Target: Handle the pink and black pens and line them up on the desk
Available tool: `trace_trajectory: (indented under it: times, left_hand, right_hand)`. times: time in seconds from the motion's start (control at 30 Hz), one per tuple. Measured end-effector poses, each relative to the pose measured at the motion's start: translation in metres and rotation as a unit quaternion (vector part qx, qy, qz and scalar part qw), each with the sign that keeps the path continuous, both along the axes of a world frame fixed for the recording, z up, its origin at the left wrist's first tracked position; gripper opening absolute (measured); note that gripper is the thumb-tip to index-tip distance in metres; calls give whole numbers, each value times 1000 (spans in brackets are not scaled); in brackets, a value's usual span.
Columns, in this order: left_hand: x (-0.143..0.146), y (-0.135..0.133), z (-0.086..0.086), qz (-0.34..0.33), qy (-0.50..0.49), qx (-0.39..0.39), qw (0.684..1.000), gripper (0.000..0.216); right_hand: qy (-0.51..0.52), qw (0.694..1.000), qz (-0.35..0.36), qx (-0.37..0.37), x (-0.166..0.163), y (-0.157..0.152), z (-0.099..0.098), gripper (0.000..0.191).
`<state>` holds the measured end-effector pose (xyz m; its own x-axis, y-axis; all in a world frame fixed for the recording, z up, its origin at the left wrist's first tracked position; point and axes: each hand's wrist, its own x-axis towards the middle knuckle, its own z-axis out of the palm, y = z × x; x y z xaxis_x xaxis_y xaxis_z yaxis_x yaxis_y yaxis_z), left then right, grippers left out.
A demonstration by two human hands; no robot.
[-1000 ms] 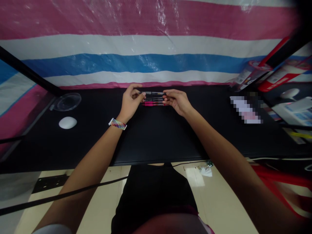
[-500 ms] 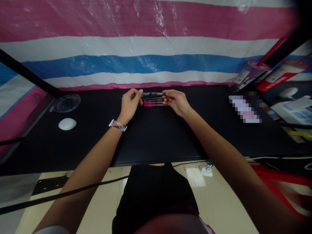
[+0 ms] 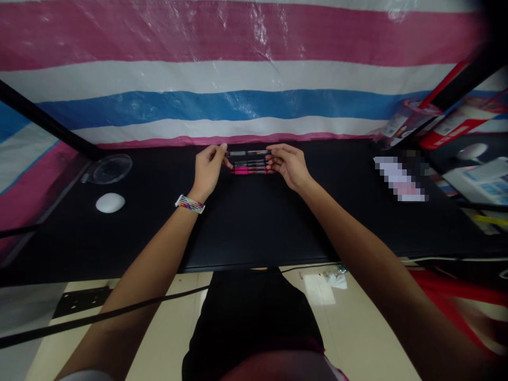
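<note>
A black-and-clear pen [image 3: 254,153] lies level between my hands, its grey grip section showing. My right hand [image 3: 289,167] pinches the pen's right end. My left hand [image 3: 209,168], with a multicoloured band on the wrist, is closed at the left end, fingers round what seems to be the pen's cap, mostly hidden. Just below, on the black table [image 3: 254,222], several pens lie side by side: dark ones [image 3: 251,163] and pink-ended ones [image 3: 241,171]. Fingers of my right hand cover their right ends.
On the left lie a white rounded object [image 3: 110,202] and a clear round lid [image 3: 112,168]. To the right are a pixelated packet [image 3: 400,180] and a clear tub with a red lid [image 3: 413,116]. A striped plastic sheet [image 3: 238,106] hangs behind the table.
My left hand has shifted slightly left. The pen's clip end no longer shows; a grey grip section is visible in its place. My right hand has barely moved.
</note>
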<state>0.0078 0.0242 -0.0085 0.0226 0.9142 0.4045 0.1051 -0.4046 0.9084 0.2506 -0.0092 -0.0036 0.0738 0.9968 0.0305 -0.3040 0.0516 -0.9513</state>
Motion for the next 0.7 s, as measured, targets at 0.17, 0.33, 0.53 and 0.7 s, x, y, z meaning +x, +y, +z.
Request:
trace_trajectory:
  times: [0.17, 0.33, 0.53, 0.7]
  left_hand:
    - [-3, 1, 2, -54, -17, -12, 998, 22]
    - [-6, 6, -2, -32, -4, -9, 999, 34]
    - [-9, 11, -8, -10, -9, 10, 1000, 5]
    - [-12, 12, -8, 9, -4, 16, 1000, 12]
  right_hand:
    - [8, 1000, -10, 8, 2, 2, -4, 6]
    - [8, 1000, -14, 13, 3, 2, -3, 7]
    - [6, 1000, -24, 11, 5, 1, -4, 7]
    - [3, 999, -50, 11, 6, 3, -4, 8]
